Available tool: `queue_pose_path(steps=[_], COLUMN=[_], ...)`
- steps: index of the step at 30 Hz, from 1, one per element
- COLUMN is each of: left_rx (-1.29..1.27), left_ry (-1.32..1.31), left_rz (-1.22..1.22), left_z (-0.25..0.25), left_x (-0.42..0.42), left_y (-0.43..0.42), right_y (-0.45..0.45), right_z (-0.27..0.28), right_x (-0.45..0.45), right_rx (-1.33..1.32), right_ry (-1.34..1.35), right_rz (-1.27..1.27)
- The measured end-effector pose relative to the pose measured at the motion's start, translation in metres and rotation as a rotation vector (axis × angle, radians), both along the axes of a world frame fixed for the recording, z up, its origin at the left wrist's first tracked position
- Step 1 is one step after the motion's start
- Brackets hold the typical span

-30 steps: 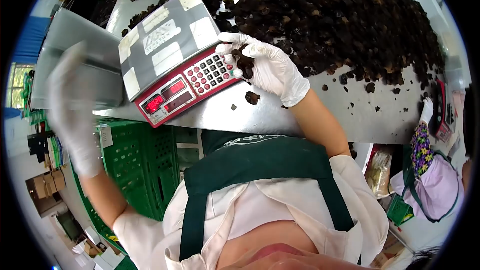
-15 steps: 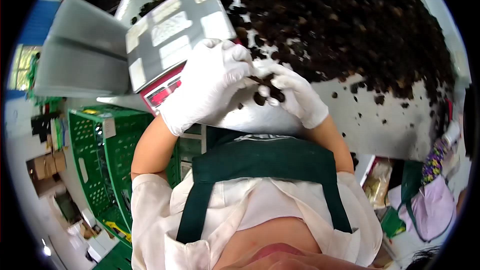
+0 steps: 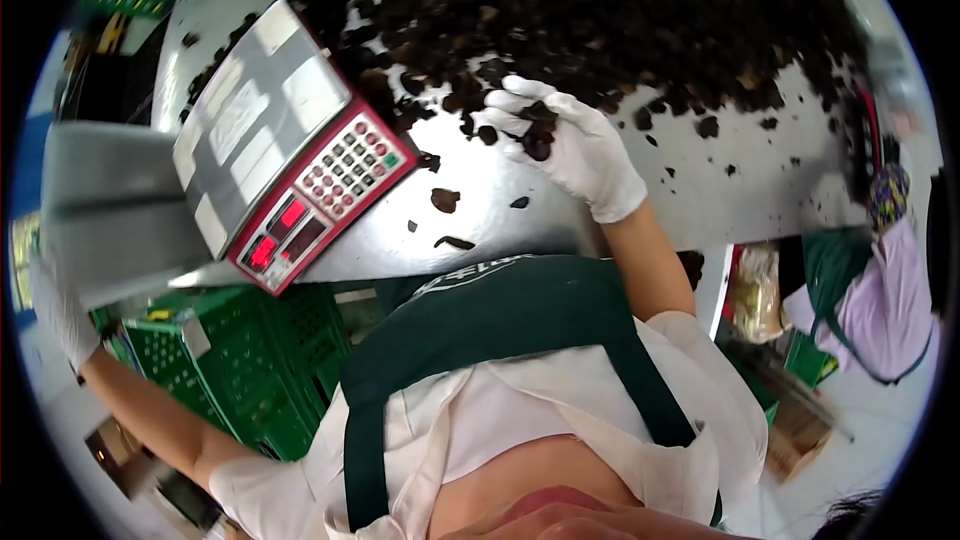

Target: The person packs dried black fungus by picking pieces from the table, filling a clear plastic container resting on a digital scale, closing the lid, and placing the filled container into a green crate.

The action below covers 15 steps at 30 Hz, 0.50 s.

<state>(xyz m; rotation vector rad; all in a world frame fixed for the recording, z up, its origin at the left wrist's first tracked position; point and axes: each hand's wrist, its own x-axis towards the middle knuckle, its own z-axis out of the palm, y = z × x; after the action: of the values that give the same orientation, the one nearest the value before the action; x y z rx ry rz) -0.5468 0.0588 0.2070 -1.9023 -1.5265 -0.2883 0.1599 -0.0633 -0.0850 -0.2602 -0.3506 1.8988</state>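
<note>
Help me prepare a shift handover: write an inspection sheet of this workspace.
Surface: shiny metal table.
Job's things: dark heap toward the far side; scale, its display lit red.
Clutter: loose pieces beside the scale.
Hands: both gloved; right hand holds a dark piece; left hand by the grey bin, contact unclear.
Cables: nothing seen.
Surroundings: green crates lower left; another person at right.

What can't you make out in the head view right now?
In the head view:
Left hand: fingers blurred near the dark rim; grip unclear.
Red displays on the digital scale: digits too small and blurred.
Dark pieces in the right hand: overlapping, so count unclear.
Dark heap: far side cut off by the top edge.
</note>
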Motion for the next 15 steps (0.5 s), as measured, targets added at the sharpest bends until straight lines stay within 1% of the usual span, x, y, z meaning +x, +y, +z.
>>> queue_pose_path(steps=[1, 2, 3, 6, 8, 9, 10, 12, 13, 15], left_rx=[-0.056, -0.108, -0.111, -0.231, -0.312, -0.315, -0.314, -0.348, -0.343, -0.317], left_ry=[-0.010, -0.066, -0.061, -0.398, -0.634, -0.713, -0.713, -0.778, -0.774, -0.885], left_rz=[0.073, 0.123, 0.108, 0.207, 0.288, 0.359, 0.358, 0.281, 0.285, 0.218], left_z=[0.006, 0.010, 0.015, 0.032, 0.037, 0.043, 0.044, 0.050, 0.052, 0.049], left_x=[-0.061, -0.100, -0.105, -0.110, -0.116, -0.124, -0.129, -0.129, -0.126, -0.114], left_y=[0.002, 0.000, 0.004, 0.009, 0.009, 0.014, 0.016, 0.016, 0.014, 0.005], right_y=[0.001, 0.000, -0.003, -0.008, -0.010, -0.011, -0.013, -0.017, -0.019, -0.023], right_z=[-0.002, -0.003, -0.003, 0.000, 0.001, 0.000, 0.000, 0.001, -0.001, -0.007], right_x=[0.000, 0.000, 0.000, 0.004, 0.006, 0.006, 0.007, 0.008, 0.009, 0.012], right_rx=[-0.005, -0.006, -0.009, -0.029, -0.040, -0.055, -0.054, -0.042, -0.039, 0.031], right_ry=[0.032, 0.070, 0.074, 0.076, -0.008, 0.002, 0.001, -0.160, -0.155, -0.444], right_rz=[-0.006, -0.003, -0.019, -0.011, -0.013, -0.014, -0.015, -0.059, -0.056, -0.122])
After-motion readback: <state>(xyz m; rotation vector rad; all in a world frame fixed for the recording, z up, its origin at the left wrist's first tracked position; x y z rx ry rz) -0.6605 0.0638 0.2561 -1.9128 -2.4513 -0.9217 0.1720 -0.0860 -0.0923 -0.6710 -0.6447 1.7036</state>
